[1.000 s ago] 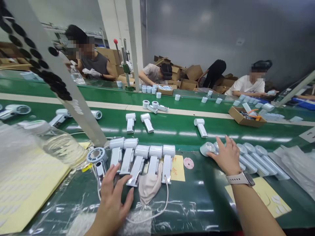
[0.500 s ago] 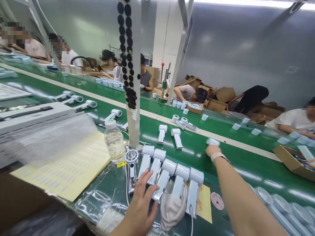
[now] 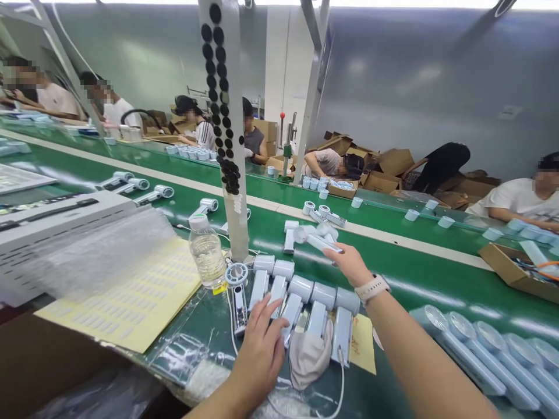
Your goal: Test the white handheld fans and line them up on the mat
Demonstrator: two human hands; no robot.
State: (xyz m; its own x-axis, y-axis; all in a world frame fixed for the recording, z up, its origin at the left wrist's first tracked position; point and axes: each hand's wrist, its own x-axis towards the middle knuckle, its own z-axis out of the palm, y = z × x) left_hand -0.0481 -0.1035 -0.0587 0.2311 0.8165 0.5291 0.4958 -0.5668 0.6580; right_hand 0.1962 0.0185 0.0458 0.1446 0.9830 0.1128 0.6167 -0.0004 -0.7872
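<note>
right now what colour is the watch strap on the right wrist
The watch strap is a pale off-white, shown best in the head view.

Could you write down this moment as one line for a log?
Left hand: fingers on row of fans | Right hand: holding fan | Nearby: bottle, mask
</note>
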